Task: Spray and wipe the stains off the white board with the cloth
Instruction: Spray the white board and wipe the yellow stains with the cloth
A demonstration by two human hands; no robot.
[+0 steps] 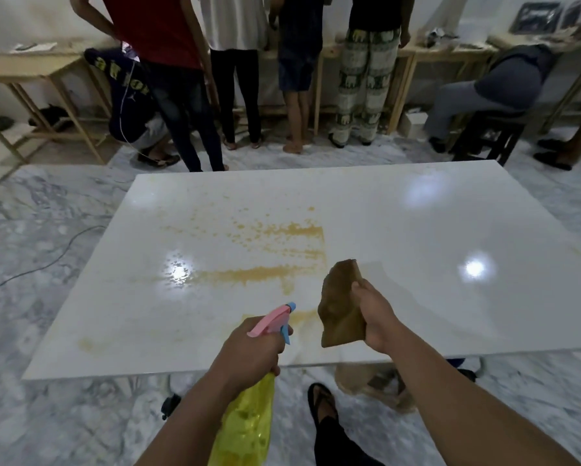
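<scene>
white board [400, 230]: glossy white | stains [265, 243]: speckled yellow-orange | cloth [341, 307]: brown | spray bottle [248, 418]: translucent yellow, pink head, blue trigger and nozzle tip | floor [47, 230]: grey-white marbled | sandal [321, 401]: black

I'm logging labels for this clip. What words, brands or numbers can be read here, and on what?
Dark garment of the crouching person: yellow letters, too blurred and tilted to read.
Spray bottle in the left hand: no label visible.
Cloth, white board: no text.
</scene>
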